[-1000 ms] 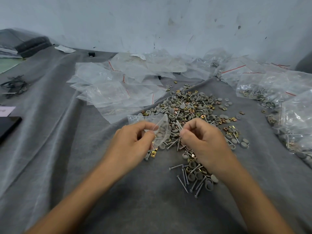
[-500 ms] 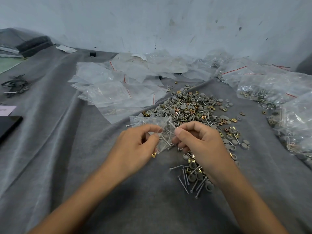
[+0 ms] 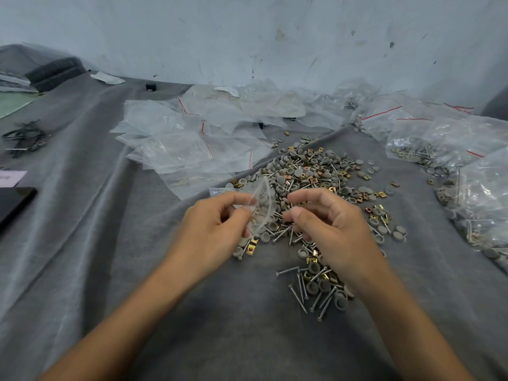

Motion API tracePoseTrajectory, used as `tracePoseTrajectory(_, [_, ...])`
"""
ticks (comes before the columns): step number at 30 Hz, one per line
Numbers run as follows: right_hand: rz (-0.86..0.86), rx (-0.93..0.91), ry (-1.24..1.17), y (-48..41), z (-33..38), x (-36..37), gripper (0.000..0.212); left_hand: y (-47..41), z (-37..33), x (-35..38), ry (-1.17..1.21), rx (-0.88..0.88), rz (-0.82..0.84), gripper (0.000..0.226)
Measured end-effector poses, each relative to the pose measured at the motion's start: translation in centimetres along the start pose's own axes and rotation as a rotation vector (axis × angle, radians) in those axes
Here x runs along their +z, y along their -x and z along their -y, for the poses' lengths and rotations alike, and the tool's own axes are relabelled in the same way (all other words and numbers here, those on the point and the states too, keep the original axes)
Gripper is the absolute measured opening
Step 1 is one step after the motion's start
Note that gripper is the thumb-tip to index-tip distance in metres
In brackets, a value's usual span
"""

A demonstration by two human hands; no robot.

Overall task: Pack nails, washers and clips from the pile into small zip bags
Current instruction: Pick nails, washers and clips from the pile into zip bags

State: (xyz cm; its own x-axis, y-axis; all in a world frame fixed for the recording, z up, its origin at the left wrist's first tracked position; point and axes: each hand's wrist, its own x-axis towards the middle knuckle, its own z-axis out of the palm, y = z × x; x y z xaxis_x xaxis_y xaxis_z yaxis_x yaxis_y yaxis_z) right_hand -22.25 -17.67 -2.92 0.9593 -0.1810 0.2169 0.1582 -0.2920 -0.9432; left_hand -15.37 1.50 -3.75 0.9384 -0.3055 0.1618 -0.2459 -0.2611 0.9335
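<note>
Even, soft daylight; faint shadows; glare on plastic; wide-angle bending at edges; slight motion blur.

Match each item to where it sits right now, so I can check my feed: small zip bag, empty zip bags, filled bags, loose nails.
Items:
1. small zip bag
2. empty zip bags
3. filled bags
4. loose nails

Places:
A. far right of the grey cloth
B. pinched in the left hand
C. near end of the pile, beside the right hand and its wrist
D. spread to the left of and behind the pile

Pairs: 1-B; 2-D; 3-A; 4-C
</note>
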Motion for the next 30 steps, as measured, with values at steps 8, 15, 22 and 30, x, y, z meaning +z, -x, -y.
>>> tracePoseTrajectory(8, [0.113, -0.069, 0.885, -0.5, -2.5, 0.2, 0.02, -0.2, -0.4, -0.7, 0.064, -0.017, -0.039, 0.021])
tracePoseTrajectory(15, [0.119, -0.076, 1.023, -1.1, -2.4, 1.1, 0.022, 0.0, -0.7, -0.7, 0.066, -0.027, -0.006, 0.025])
tracePoseTrajectory(22, [0.122, -0.094, 1.064, -0.9, -2.1, 1.3, 0.017, 0.1, -0.7, -0.7, 0.045, -0.029, 0.003, 0.021])
tracePoseTrajectory(30, [0.145, -0.122, 1.116, -0.4, -2.4, 1.3, 0.016, 0.0, -0.4, -0.6, 0.039, -0.026, -0.011, 0.024])
